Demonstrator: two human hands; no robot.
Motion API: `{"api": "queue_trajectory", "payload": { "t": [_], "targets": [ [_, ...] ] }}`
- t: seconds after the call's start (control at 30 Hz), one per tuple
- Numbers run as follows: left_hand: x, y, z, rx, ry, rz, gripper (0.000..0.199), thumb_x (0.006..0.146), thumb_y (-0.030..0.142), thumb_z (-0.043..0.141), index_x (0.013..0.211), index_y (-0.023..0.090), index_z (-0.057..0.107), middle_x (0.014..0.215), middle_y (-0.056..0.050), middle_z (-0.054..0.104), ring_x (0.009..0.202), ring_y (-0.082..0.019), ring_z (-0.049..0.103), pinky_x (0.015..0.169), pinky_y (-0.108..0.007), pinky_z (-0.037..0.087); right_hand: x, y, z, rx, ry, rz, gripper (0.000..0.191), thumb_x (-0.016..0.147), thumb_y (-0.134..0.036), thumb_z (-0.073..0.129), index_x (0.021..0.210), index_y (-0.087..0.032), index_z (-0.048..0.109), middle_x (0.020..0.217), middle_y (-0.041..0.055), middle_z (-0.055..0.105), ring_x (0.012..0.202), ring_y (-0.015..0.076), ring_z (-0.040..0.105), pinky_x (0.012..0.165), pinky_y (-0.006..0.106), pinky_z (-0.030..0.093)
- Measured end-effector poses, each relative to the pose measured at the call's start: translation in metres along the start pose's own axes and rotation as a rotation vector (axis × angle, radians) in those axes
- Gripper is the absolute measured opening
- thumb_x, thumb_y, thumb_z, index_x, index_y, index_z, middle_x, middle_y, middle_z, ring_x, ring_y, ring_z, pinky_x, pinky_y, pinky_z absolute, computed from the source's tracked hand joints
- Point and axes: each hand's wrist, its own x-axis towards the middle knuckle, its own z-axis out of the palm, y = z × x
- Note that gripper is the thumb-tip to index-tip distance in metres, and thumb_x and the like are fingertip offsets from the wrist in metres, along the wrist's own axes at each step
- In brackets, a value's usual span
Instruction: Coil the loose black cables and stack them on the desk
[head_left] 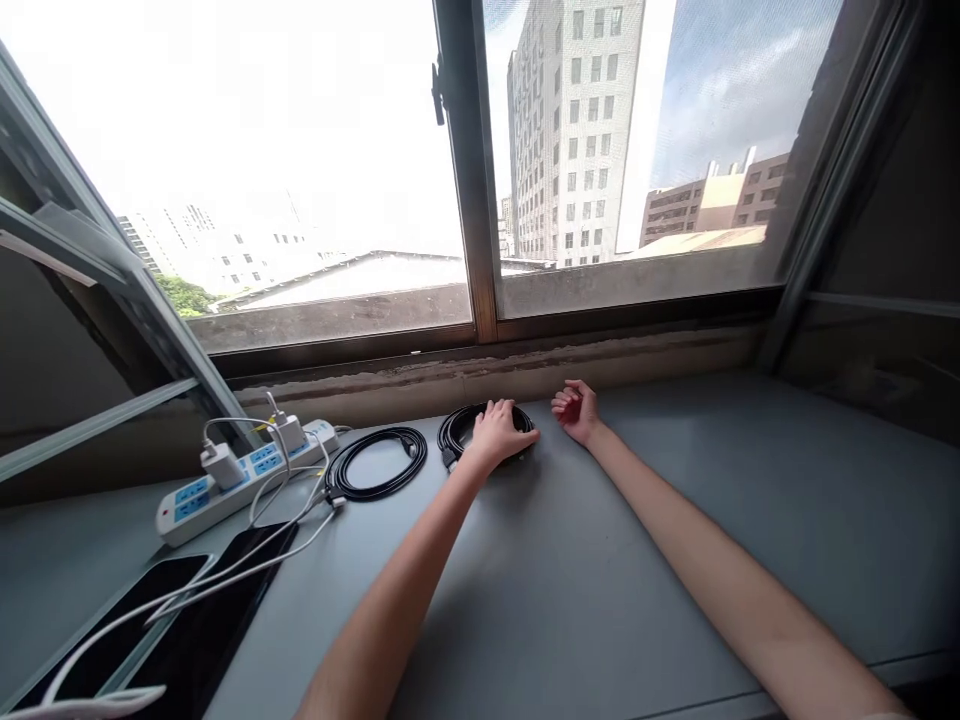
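My left hand [498, 432] lies over a coiled black cable [448, 437] near the back of the grey table, its fingers spread across the coil; whether it grips the cable is hard to see. The coil's black plug shows at its left side. To the right, my right hand [577, 410] rests on the table with its palm turned up and inward and its fingers curled; nothing shows in it. A second coiled black cable [377, 494] lies flat to the left of the first, apart from my hands.
On the left, a white power strip [217, 507] holds two white chargers [223, 465] with white cables. Two dark flat devices [232, 570] lie at the front left, crossed by white cables. A window [486, 290] and its sill stand behind the table [570, 590].
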Motion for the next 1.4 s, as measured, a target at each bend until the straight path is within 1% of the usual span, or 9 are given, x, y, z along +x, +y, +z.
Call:
{"api": "queue_trajectory", "payload": {
  "t": [0.13,0.33,0.5,0.67,0.87,0.97,1.07,1.23,1.4],
  "targets": [
    [0.001,-0.006,-0.007,-0.04,-0.097,0.002,0.074,0.071,0.057,0.054,0.133,0.021,0.036,0.148,-0.013,0.026,0.137,-0.03,0.015,0.107,-0.049,0.017,0.0,0.0,-0.001,-0.023,-0.014,-0.01,0.028,0.095,-0.036,0.047,0.081,-0.013,0.055,0.063,-0.0041,0.049,0.044,0.0045,0.041,0.041,0.016,0.038],
    [-0.004,-0.012,-0.022,-0.099,-0.142,0.001,0.089,0.061,0.065,0.061,0.134,0.019,0.037,0.145,-0.015,0.032,0.134,-0.029,0.024,0.107,-0.045,0.02,-0.001,0.001,-0.003,-0.025,-0.049,-0.006,0.031,0.095,-0.036,0.046,0.074,-0.014,0.052,0.058,-0.0059,0.043,0.041,0.0041,0.036,0.039,0.015,0.034],
    [-0.01,-0.02,-0.053,-0.144,-0.009,-0.051,0.076,0.069,0.065,0.054,0.128,0.016,0.046,0.137,-0.015,0.043,0.127,-0.029,0.037,0.104,-0.04,0.027,-0.004,0.0,-0.003,0.013,-0.079,0.011,0.038,0.095,-0.035,0.046,0.063,-0.015,0.044,0.051,-0.0082,0.035,0.039,0.0041,0.032,0.037,0.015,0.031],
    [-0.018,-0.047,-0.09,-0.191,0.172,-0.166,0.052,0.08,0.057,0.043,0.113,0.018,0.056,0.122,-0.009,0.057,0.113,-0.025,0.051,0.092,-0.03,0.04,-0.004,0.001,-0.002,0.06,-0.098,0.031,0.042,0.094,-0.034,0.047,0.058,-0.016,0.039,0.048,-0.0088,0.031,0.039,0.0044,0.032,0.037,0.015,0.03],
    [-0.026,-0.08,-0.11,-0.194,0.272,-0.303,0.04,0.082,0.047,0.046,0.101,0.016,0.061,0.111,-0.01,0.063,0.103,-0.025,0.056,0.085,-0.03,0.043,-0.002,0.003,-0.002,0.119,-0.083,0.06,0.036,0.095,-0.034,0.046,0.064,-0.015,0.046,0.051,-0.0083,0.035,0.038,0.0037,0.032,0.036,0.015,0.029],
    [-0.027,-0.091,-0.112,-0.22,0.183,-0.308,0.041,0.082,0.047,0.045,0.105,0.016,0.059,0.109,-0.01,0.064,0.094,-0.022,0.061,0.077,-0.026,0.046,0.001,0.003,-0.002,0.136,-0.075,0.07,0.032,0.095,-0.034,0.046,0.071,-0.014,0.05,0.054,-0.0072,0.04,0.039,0.0033,0.032,0.036,0.014,0.03],
    [-0.026,-0.1,-0.111,-0.253,-0.035,-0.316,0.044,0.079,0.052,0.048,0.103,0.017,0.061,0.104,-0.008,0.066,0.079,-0.02,0.065,0.066,-0.024,0.048,0.004,0.004,-0.002,0.147,-0.066,0.076,0.028,0.095,-0.034,0.047,0.078,-0.013,0.053,0.059,-0.0056,0.045,0.041,0.0034,0.036,0.037,0.015,0.033],
    [-0.019,-0.104,-0.098,-0.194,-0.42,-0.454,0.032,0.057,0.042,0.073,0.07,0.013,0.065,0.073,-0.012,0.07,0.059,-0.024,0.065,0.059,-0.032,0.048,0.007,0.005,-0.002,0.162,-0.056,0.082,0.024,0.094,-0.034,0.048,0.085,-0.013,0.055,0.066,-0.0035,0.05,0.045,0.0042,0.041,0.04,0.015,0.037],
    [-0.011,-0.099,-0.079,-0.145,-0.567,-0.542,0.023,0.05,0.033,0.076,0.054,0.016,0.06,0.06,-0.01,0.067,0.063,-0.027,0.065,0.059,-0.035,0.049,0.007,0.007,-0.002,0.17,-0.063,0.082,0.024,0.094,-0.034,0.049,0.086,-0.012,0.055,0.066,-0.0034,0.05,0.045,0.0043,0.042,0.04,0.015,0.038]
  ]
}}
